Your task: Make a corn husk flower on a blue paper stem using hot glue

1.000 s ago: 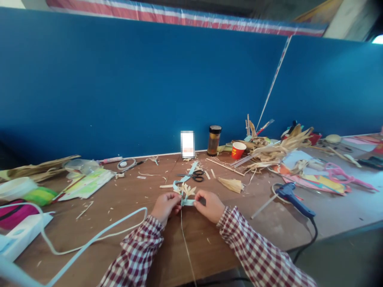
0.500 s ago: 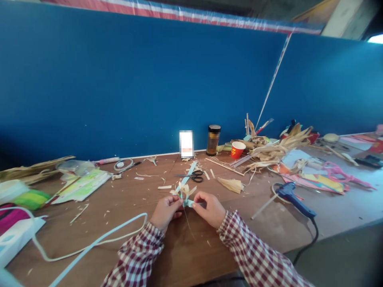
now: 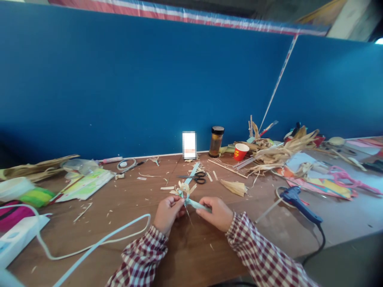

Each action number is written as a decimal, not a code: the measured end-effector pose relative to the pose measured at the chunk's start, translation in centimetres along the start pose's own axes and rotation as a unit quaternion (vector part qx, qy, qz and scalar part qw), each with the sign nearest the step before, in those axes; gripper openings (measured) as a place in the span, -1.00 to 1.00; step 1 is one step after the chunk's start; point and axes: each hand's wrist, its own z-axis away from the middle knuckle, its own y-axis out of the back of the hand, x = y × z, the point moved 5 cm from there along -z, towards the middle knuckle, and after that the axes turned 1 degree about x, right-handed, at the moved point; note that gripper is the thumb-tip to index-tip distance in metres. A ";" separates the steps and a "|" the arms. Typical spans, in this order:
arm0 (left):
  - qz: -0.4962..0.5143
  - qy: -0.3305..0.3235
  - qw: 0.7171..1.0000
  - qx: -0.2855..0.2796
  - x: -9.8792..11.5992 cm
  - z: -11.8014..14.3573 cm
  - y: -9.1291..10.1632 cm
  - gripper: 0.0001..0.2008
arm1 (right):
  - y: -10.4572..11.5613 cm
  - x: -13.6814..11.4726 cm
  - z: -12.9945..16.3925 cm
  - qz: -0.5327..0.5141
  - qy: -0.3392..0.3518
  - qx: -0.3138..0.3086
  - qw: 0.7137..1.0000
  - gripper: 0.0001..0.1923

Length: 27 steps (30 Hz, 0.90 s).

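Between my hands is a small flower with pale, cream-coloured petals that look like dried corn husk. My left hand pinches it low down, thumb against fingers, and a thin stem points down toward me. A pale blue-green strip runs from the flower's base to my right hand, whose thumb and fingers are closed on its end. Just beyond the flower, black-handled scissors lie across another pale blue strip on the table.
A blue glue gun lies to the right, its cord running off the edge. Behind are a red paper cup, a dark-lidded jar and piled corn husks. A power strip and white cable occupy the left.
My right hand has moved right, away from the flower, and a longer length of strip now stretches between my hands. My left hand keeps its hold. The view has shifted slightly.
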 end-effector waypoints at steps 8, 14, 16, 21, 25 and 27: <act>-0.013 -0.031 0.999 -0.003 0.1 0.1 -0.4 -0.77 | -0.1 -4.4 1.6 0.105 0.151 -0.019 0.983 -0.85; 0.147 0.005 0.985 -0.092 0.3 0.6 -1.4 -0.72 | 0.4 -3.6 -0.2 -0.087 0.078 0.046 0.992 -0.74; 0.164 0.015 0.983 -0.085 0.4 0.6 -1.3 -0.71 | -0.2 -1.6 -1.3 -0.123 -0.020 0.062 0.990 -0.79; 0.136 -0.002 0.990 -0.029 0.6 0.4 -0.7 -0.69 | -3.2 0.7 -2.4 -0.273 -0.100 -0.014 0.957 -0.83; 0.069 -0.020 0.997 -0.038 0.6 0.5 -0.9 -0.67 | -2.5 0.5 -3.1 -0.303 -0.052 -0.012 0.952 -0.81; 0.055 -0.026 0.997 -0.039 0.5 0.5 -1.0 -0.62 | -2.2 0.4 -3.5 -0.312 -0.036 -0.058 0.948 -0.80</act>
